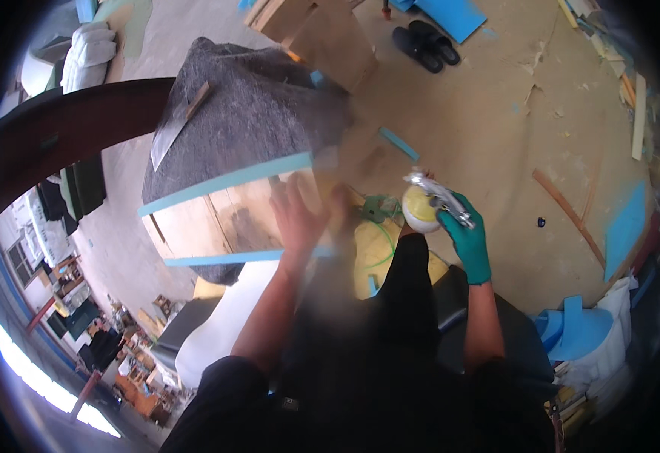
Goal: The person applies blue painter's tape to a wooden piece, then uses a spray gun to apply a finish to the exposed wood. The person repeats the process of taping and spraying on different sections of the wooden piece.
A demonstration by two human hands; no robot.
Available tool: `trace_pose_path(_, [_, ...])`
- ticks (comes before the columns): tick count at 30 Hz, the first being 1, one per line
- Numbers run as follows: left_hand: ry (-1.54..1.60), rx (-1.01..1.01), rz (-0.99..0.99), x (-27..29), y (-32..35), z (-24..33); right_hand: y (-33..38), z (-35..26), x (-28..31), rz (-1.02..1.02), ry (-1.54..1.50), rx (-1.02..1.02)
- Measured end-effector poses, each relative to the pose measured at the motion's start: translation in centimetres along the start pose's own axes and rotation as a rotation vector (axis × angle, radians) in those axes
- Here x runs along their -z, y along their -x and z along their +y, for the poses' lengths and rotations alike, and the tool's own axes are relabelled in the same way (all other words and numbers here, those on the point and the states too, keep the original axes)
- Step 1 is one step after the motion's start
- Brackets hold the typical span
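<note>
My right hand (pixel 467 240), in a green glove, grips a metal spray gun (pixel 439 198) with a round yellowish-white cup under it. My bare left hand (pixel 298 215) lies flat, fingers spread, on the wooden side of a furniture frame (pixel 228 215). That frame is edged with light blue strips (pixel 224 183) and covered on top by dark grey felt (pixel 247 113). The left hand is motion-blurred. The spray gun sits to the right of the frame, a short way from it.
A green hose (pixel 379 211) and a yellow foam piece (pixel 379 257) lie below the gun. Black sandals (pixel 424 44), blue foam offcuts (pixel 624 226) and wood strips litter the floor. Cardboard boxes (pixel 322 30) stand behind the frame. A dark curved wooden rail (pixel 66 128) runs at left.
</note>
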State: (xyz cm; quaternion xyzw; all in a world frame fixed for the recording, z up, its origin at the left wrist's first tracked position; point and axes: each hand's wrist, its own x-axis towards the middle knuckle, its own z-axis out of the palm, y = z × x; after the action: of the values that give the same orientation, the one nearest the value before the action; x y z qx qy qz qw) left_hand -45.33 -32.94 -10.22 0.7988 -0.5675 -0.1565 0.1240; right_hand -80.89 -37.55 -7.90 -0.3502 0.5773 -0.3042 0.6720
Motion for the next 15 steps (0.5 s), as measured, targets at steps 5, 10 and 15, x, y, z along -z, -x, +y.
trace_pose_path(5, [-0.095, 0.031, -0.101, 3.9, 0.6, -2.9, -3.3, 5.4, -1.3, -0.223, 0.219, 0.175])
trace_pose_path(10, [-0.226, 0.487, -0.355, 7.3, 0.5, -9.4, -6.4, 4.6, -4.9, -0.402, -0.113, 0.190])
trace_pose_path(15, [-0.206, 0.430, -0.345, 6.1, 1.4, -9.9, -10.3, 4.9, -6.5, -0.364, 0.436, 0.640])
